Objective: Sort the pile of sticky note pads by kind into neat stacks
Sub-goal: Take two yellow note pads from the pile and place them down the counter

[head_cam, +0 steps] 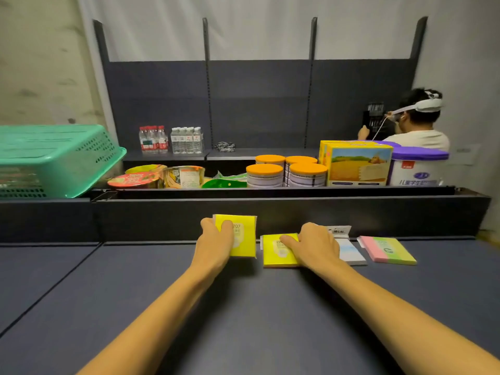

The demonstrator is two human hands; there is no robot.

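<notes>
My left hand [216, 240] grips a yellow sticky note pad [243, 236] and holds it tilted up off the dark shelf surface [243, 307]. To its right a second yellow pad [278, 253], a low stack, lies flat on the surface; my right hand [313, 246] rests on it with fingers pressing its top. Behind my right hand lies a white and pale blue pad [350, 251], partly hidden. Farther right a pink, green and yellow striped pad [388, 250] lies flat, apart from both hands.
A raised dark ledge [270, 212] runs right behind the pads. Beyond it stand orange-lidded tins [286, 171], a yellow box [357, 165], a purple-lidded tub [419, 166], noodle bowls [157, 177] and water bottles [170, 139]. A green basket [54, 158] sits at left. A person [414, 123] stands at back right.
</notes>
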